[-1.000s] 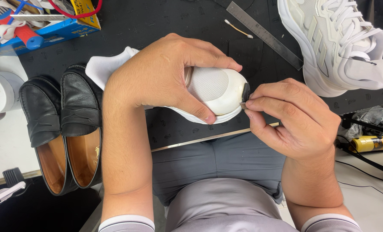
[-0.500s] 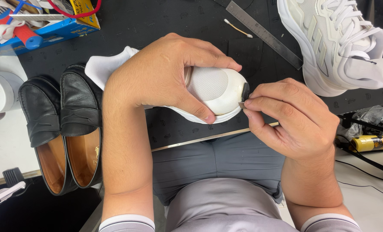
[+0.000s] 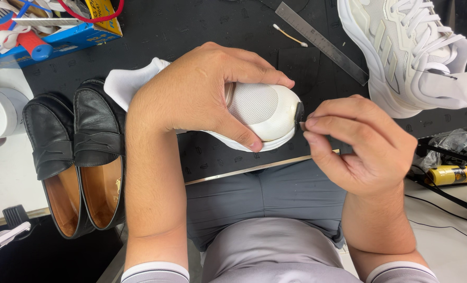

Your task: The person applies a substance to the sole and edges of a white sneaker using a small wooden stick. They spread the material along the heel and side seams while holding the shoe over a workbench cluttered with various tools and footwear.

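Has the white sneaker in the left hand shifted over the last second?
No. The white sneaker, gripped by the left hand, keeps its toe at the same spot relative to the metal ruler and the black loafers.

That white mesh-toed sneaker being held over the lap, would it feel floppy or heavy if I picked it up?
Probably light: the left hand alone holds the white mesh-toed sneaker up by its middle. The mesh toe looks soft and likely dents under a thumb, while the thick white sole should keep it from flopping. It seems unlikely to slip, as the fabric offers grip.
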